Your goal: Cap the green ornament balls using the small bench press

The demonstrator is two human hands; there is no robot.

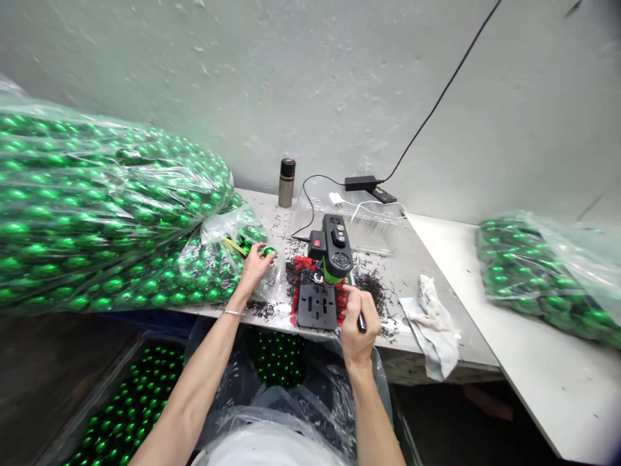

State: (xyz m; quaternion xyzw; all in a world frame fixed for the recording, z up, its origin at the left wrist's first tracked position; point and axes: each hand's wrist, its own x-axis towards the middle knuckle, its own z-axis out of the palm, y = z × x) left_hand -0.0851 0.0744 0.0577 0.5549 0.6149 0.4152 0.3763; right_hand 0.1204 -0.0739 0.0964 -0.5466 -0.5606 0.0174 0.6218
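My left hand point(255, 264) is at the mouth of a big clear bag of shiny green balls point(111, 220), its fingertips closed on a single green ball point(270, 252). In my right hand point(359, 320) is a black pen-like tool point(361, 323), held beside a small black machine point(336, 244) with a red switch. Under the machine lies a black slotted plate point(317, 303) on a red textured mat point(294, 299). Small black scraps point(371, 291) are scattered around the plate and mat.
A steel bottle point(286, 183) stands by the wall, near a clear plastic tray point(373, 233) and a power adapter point(360, 183). A crumpled cloth point(431, 323) hangs over the table's front edge. Another bag of green balls point(538, 275) lies right. Below, an open bag point(281, 357) holds green balls.
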